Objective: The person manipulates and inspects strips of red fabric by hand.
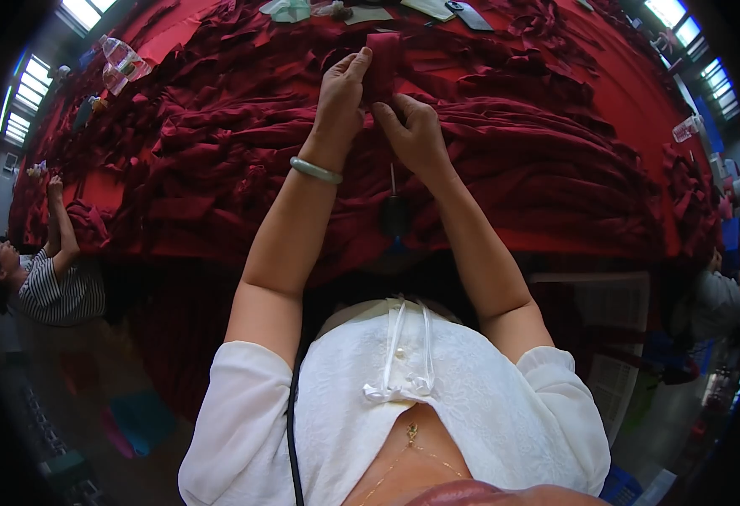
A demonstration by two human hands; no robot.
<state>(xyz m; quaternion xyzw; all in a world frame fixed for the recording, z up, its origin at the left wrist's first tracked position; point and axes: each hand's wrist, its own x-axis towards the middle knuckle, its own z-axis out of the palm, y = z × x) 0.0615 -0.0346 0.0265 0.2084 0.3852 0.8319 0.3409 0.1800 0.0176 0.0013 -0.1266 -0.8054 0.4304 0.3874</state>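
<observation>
Above the table, my left hand (341, 94) is closed with its thumb against a dark red fabric strip (382, 63), which stands up in a fold. Just below and to the right, my right hand (414, 135) has its thumb and forefinger bent in at the strip's lower end; its other fingers are curled. Beneath both hands spreads a long heap of the same dark red fabric (522, 160), gathered in many folds. Between my forearms, at the near table edge, is a dark rounded object (394, 217) with a thin pale rod pointing up.
A red-covered table (631, 76) reaches far ahead. On it are a clear plastic bottle (124, 63), a phone (469, 15) and another bottle (687, 128). A person in a striped shirt (62, 291) works at the left; another person (715, 295) is at the right edge.
</observation>
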